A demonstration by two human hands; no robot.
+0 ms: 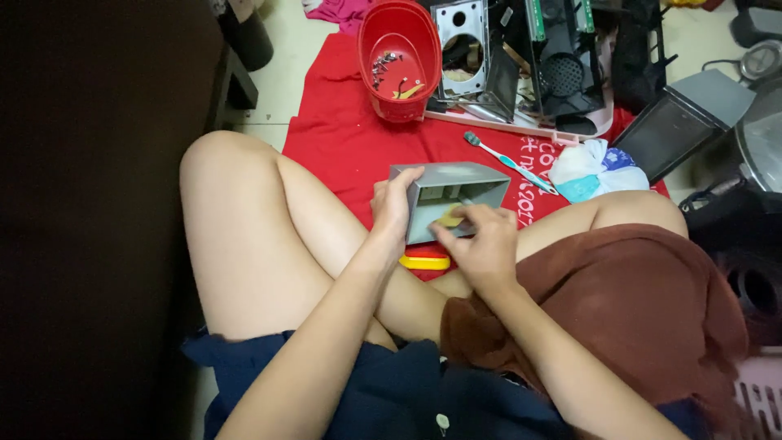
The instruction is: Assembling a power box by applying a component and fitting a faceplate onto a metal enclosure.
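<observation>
A grey box-shaped metal housing [450, 186] rests above my crossed legs, its hollow side toward me. My left hand [393, 205] grips its left wall. My right hand [482, 242] presses a small yellowish pad [450, 217] against the inside of the housing near its lower edge. A yellow and red flat object [424, 261] lies just under the housing between my legs.
A red cloth [350, 138] covers the floor ahead. On it are a red plastic tub [399, 57] holding screws, a toothbrush [509, 162], a crumpled white-blue rag [595, 169] and several dismantled black and metal parts [562, 65]. A brown cloth [643, 301] drapes my right leg. Dark furniture [90, 220] stands left.
</observation>
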